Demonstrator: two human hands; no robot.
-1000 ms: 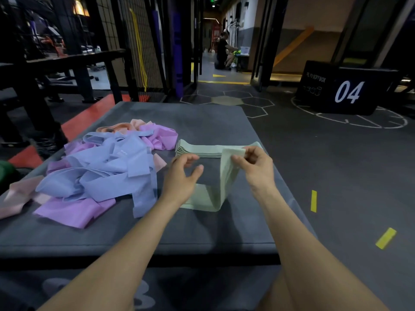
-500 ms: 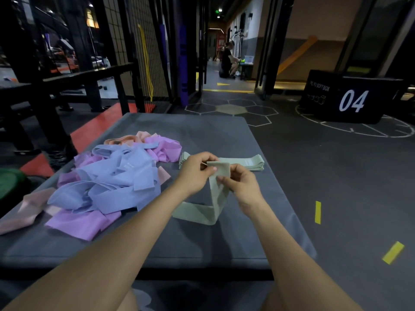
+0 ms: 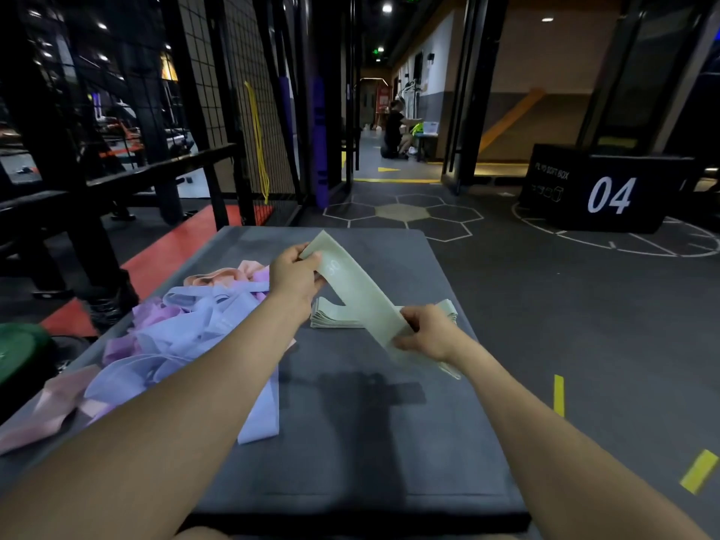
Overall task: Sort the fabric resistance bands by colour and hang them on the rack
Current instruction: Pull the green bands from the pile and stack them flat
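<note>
Both hands are on one pale green band (image 3: 360,294), pulled flat on a slant across the middle of the frame. The left hand (image 3: 295,272) pinches its upper end, fingers curled round the edge; the right hand (image 3: 426,332) grips the lower end, thumb on top, low and to the right. The band hangs above the grey bench (image 3: 350,442), not resting on it.

Just behind it, centre frame, sits a neat green stack (image 3: 335,317) of flattened bands, so green looks well under way, and by my reading this one is headed for that stack. At left, though, a big tangled heap (image 3: 187,337) of lilac, blue-violet, pink and peach bands sprawls over the bench, quite unsorted. That is most of the work left.

And the hanging? Not begun, as far as can be seen. A black mesh panel (image 3: 241,111) stands in the upper left with a yellow band (image 3: 257,142) dangling on it; whether that is the rack, I cannot tell. Early days, I'd say.
</note>
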